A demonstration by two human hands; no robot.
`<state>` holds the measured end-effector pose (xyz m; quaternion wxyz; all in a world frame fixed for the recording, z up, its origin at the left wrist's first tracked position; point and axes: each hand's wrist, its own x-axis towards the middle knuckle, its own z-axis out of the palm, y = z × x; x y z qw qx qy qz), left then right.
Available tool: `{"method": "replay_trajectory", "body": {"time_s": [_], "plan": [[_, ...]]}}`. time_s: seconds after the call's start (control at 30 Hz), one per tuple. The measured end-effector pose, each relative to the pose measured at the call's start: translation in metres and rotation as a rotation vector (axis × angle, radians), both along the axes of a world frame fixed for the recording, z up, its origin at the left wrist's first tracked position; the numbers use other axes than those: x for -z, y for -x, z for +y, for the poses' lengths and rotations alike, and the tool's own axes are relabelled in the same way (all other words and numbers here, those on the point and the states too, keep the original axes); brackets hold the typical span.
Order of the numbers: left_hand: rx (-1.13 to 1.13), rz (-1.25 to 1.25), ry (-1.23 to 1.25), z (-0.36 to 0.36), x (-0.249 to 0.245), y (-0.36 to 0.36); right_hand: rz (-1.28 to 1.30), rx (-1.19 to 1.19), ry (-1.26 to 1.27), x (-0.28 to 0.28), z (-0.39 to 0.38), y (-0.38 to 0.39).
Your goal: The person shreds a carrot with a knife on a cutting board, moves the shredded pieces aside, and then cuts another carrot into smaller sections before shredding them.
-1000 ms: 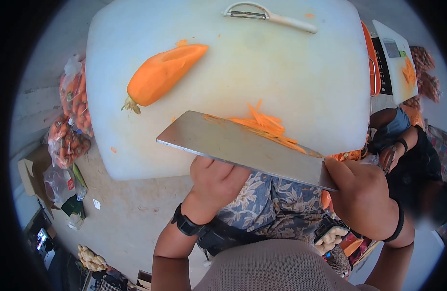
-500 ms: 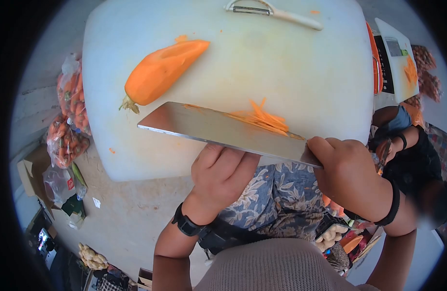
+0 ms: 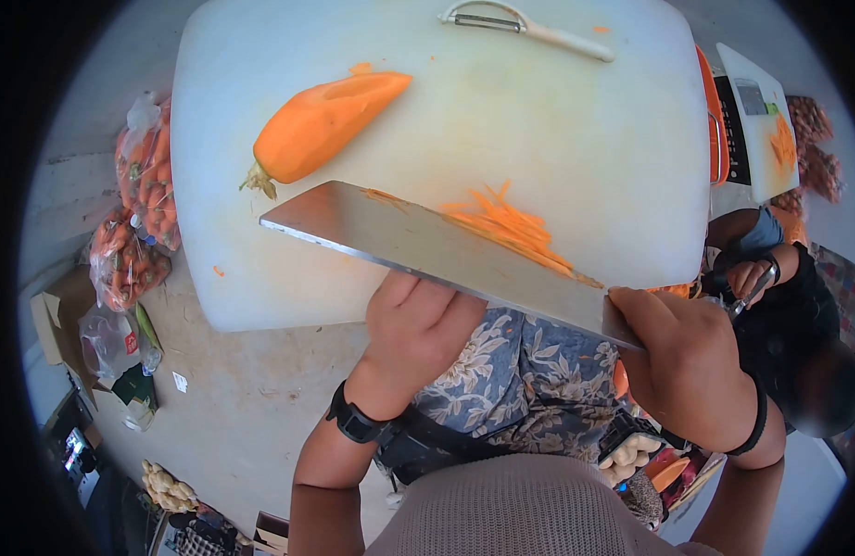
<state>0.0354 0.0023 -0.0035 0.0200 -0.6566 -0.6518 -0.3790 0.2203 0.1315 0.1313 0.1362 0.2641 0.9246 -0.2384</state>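
Observation:
A wide-bladed knife lies tilted across the near part of a white cutting board. My right hand is wrapped round its handle end. My left hand is at the near edge of the blade, its fingers curled and their tips hidden beneath the knife. Whatever those fingers hold is out of sight. Orange carrot strips are heaped along the blade's far edge, with some stuck to the metal. Farther left on the board rests a peeled carrot with its stem end toward me.
A white peeler lies at the board's far edge. Bags of carrots stand on the left, above a cardboard box. At right, another person holds a metal tool near a second board with orange pieces.
The knife's handle end and my right hand have moved slightly right and toward me. More of the carrot strips shows beyond the blade. The co-worker's hand has shifted. The view has moved a little.

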Motion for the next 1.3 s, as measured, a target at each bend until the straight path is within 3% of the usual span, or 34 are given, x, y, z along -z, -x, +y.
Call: {"method": "replay_trajectory", "body": {"time_s": [0.47,0.57,0.83,1.3], "plan": [[-0.001,-0.150,0.035,-0.003,-0.005,-0.002,-0.003,-0.081,-0.133,-0.004,-0.002,-0.008],[-0.100,-0.229,0.065,-0.004,-0.006,-0.005,0.033,-0.079,-0.139,-0.005,-0.002,-0.010],[-0.017,-0.048,0.031,-0.006,-0.001,0.000,-0.034,-0.076,-0.070,-0.002,0.008,-0.007],[-0.033,-0.037,-0.030,0.004,-0.002,0.000,0.003,-0.104,-0.069,0.036,0.013,0.014]]}}
